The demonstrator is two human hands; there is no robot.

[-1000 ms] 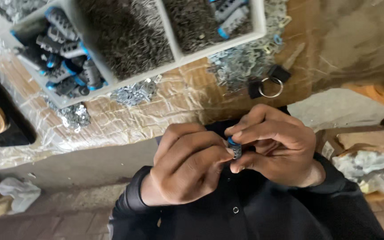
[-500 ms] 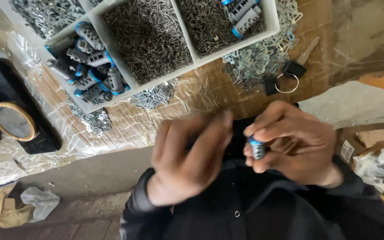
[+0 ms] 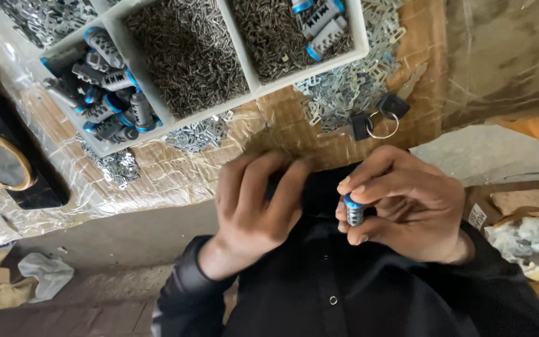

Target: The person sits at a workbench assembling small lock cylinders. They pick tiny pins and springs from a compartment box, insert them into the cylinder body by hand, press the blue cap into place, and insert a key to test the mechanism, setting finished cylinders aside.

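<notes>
A worktable wrapped in wrinkled clear plastic over brown board fills the upper part of the head view, with a grey floor edge below it and the person's black buttoned garment at the bottom.

The right hand is closed around a small grey metal cylinder with a blue cap, pinched upright between thumb and fingertips, blue end up. That cylinder sits close to the chest, just in front of the dark shirt. The left hand is just to the left of the grip, apart from the cylinder; its fingers are loosely curled and blurred, back of the hand toward the camera, and I cannot tell whether anything lies inside them.

Beyond the grip, well away on the table, stands a white divided tray. Its compartment farthest to the left of the grip holds a heap of like cylinders with blue caps; the middle ones are filled with small dark metal pins.

Loose silvery stamped plates lie scattered just past the tray's near wall, almost straight above the grip. Beside them rests a pair of black keys on a ring.

Far left of the grip lies a black case with a gold-rimmed oval.
</notes>
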